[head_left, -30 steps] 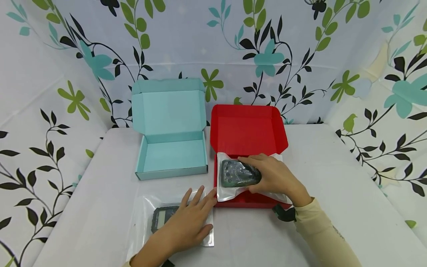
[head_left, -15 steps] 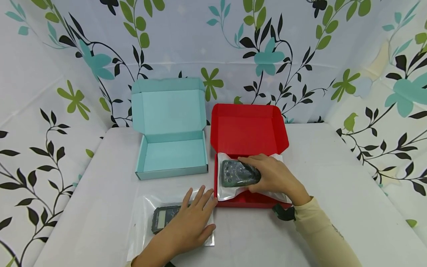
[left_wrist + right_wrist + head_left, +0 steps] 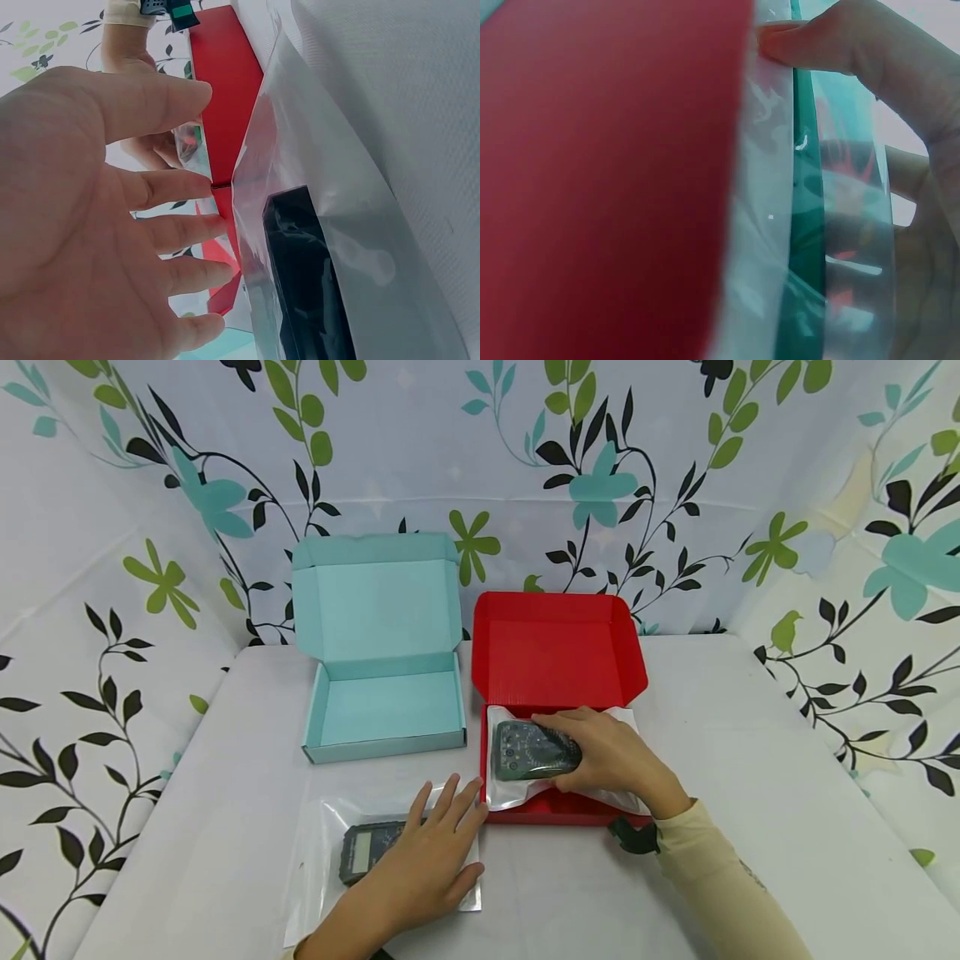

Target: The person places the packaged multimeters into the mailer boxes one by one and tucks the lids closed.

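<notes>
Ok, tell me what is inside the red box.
Inside the red box lies a clear plastic bag holding a dark green multimeter. The right hand grips it and covers its right end and the box floor beneath.

White table top (image 3: pixel 750 760), plain and matte, hemmed in on three sides by a draped backdrop (image 3: pixel 465 452). Pale cloth printed with black vines, green leaves and teal flowers. Soft, even light, with only faint shadows

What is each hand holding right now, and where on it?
The right hand grips the bagged multimeter by its right end, over the red box. The left hand lies flat on the other bagged meter.
</notes>
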### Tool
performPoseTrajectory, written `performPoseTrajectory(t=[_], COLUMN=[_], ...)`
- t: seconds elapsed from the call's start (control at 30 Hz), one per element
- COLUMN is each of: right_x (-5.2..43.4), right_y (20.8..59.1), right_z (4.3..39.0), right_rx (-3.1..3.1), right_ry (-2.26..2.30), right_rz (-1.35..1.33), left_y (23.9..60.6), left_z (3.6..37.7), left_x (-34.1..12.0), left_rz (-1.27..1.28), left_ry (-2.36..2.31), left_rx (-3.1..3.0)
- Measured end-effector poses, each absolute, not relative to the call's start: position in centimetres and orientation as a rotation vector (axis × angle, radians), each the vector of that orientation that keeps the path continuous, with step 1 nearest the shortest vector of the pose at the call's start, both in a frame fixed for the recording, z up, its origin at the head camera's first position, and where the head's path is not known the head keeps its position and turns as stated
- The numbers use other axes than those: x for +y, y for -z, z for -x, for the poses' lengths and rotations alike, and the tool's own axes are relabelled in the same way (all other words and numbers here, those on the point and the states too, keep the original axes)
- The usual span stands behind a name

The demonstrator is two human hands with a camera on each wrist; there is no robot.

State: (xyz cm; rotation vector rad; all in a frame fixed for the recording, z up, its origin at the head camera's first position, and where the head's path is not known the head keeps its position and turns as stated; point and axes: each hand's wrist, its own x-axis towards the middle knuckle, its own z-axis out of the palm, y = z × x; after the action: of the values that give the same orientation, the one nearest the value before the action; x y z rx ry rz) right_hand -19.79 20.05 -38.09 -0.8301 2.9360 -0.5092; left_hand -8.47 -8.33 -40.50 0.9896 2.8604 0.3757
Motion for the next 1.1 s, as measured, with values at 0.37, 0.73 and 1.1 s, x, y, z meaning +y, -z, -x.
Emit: performPoseTrajectory(t=[0.37,0.73,1.1], right_x=[19.7,19.7,19.7], right_y=[39.0,39.8,40.0], right_z=[20.2,20.3,20.5], right_rx=[2.922,2.905,2.904], right_ry=[0.491,0.478,0.459], right_rz=[0.846,0.827,0.834], left_y=[40.5,40.5,40.7], left_z=[8.4,8.4,8.5], left_x=[-8.4,-8.4,-8.3], left_rz=[-1.000,-0.989,-0.991], left_ry=[-0.361,-0.349,-0.363], left_rx=[2.873,2.866,2.873])
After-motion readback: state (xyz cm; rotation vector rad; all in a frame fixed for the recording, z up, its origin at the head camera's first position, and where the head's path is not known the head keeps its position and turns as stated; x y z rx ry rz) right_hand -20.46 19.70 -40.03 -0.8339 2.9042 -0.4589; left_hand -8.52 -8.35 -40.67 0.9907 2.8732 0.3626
